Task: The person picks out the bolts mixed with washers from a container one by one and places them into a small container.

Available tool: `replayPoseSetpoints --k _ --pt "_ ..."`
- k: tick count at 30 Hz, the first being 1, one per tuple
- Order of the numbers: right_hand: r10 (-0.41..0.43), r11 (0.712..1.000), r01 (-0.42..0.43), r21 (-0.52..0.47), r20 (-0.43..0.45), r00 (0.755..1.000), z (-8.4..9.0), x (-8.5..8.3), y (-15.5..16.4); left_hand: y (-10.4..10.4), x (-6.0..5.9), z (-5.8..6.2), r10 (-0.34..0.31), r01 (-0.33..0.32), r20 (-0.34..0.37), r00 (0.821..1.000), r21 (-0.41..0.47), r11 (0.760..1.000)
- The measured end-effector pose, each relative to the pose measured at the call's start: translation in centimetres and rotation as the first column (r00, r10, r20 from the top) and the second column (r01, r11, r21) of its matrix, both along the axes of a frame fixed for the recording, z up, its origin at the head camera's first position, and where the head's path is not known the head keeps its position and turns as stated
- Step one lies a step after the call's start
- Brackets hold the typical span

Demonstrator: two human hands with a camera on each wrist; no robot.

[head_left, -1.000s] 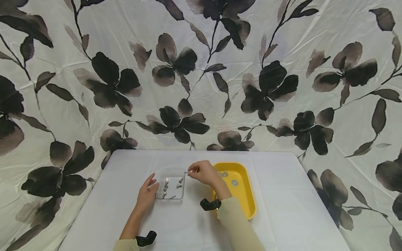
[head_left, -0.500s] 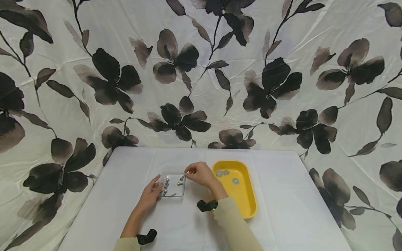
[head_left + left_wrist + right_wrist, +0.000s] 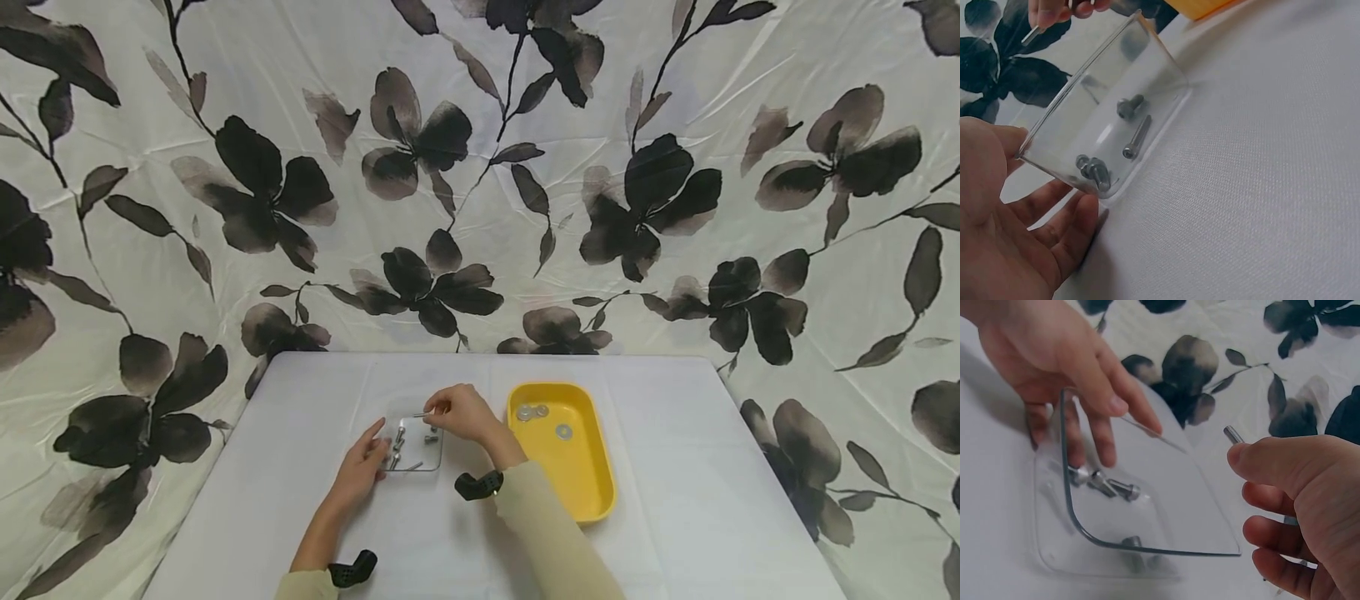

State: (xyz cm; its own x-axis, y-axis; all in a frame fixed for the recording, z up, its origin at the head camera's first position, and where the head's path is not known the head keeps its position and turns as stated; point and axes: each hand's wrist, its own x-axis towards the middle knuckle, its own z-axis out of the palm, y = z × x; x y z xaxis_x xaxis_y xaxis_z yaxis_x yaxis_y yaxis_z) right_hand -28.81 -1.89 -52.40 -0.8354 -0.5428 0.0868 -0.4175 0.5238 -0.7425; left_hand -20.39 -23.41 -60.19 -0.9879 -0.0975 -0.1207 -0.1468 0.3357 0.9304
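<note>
My right hand [image 3: 462,412] pinches a thin metal bolt [image 3: 1232,434] between thumb and fingertips, its threaded end sticking out. That hand is above the far right part of a clear plastic box [image 3: 439,454]. Small glints show between its lower fingers in the right wrist view, too unclear to name. Against the box's left side rests my left hand [image 3: 362,467], its relaxed fingers touching the outer wall near the rim and base. Several bolts lie inside the box, among them a long socket-head bolt [image 3: 1138,137] and a shorter bolt [image 3: 1129,107].
A yellow tray [image 3: 573,492] stands right of the box, with several flat washers [image 3: 564,432] at its far end. White cloth [image 3: 690,483] covers the table. A floral-patterned sheet [image 3: 525,208] hangs behind the table's far edge.
My right hand has moved left with the bolt, from the box's right edge to above the box. My left hand has come closer against the box's left side, and the box has shifted slightly right.
</note>
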Motion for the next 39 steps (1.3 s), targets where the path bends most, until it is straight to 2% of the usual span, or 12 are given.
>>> replayPoseSetpoints --k 9,13,17,21,26,33,39 --pt "0.031 0.999 -0.031 0.024 -0.001 1.000 0.0 0.2 -1.1 0.3 0.1 -0.2 -0.005 0.005 0.020 1.000 0.013 1.000" --pt "0.044 0.998 -0.043 0.035 -0.026 0.999 0.1 0.2 -1.4 0.4 0.2 -0.2 -0.001 0.001 0.002 1.000 0.003 1.000" --pt "0.049 0.998 -0.048 0.031 -0.011 0.999 0.0 0.3 -1.7 0.5 0.3 -0.2 -0.002 0.002 -0.007 1.000 0.004 1.000" --pt "0.036 0.998 -0.036 0.050 -0.006 0.999 -0.7 0.3 -2.0 0.5 0.5 -0.3 -0.003 0.003 -0.001 1.000 -0.003 1.000" --pt "-0.001 0.997 0.004 0.077 -0.046 0.999 -1.0 0.4 -1.9 0.6 0.4 -0.3 0.005 -0.006 -0.012 1.000 -0.014 1.000" --pt "-0.022 0.996 0.023 0.084 -0.013 1.000 -1.2 0.4 -1.3 0.4 0.1 -0.3 0.023 -0.023 0.007 1.000 -0.010 1.000" --pt "-0.040 0.996 0.041 0.075 -0.025 0.999 -1.8 0.6 -0.3 0.3 0.3 -0.6 0.033 -0.033 0.011 0.999 0.001 0.999"
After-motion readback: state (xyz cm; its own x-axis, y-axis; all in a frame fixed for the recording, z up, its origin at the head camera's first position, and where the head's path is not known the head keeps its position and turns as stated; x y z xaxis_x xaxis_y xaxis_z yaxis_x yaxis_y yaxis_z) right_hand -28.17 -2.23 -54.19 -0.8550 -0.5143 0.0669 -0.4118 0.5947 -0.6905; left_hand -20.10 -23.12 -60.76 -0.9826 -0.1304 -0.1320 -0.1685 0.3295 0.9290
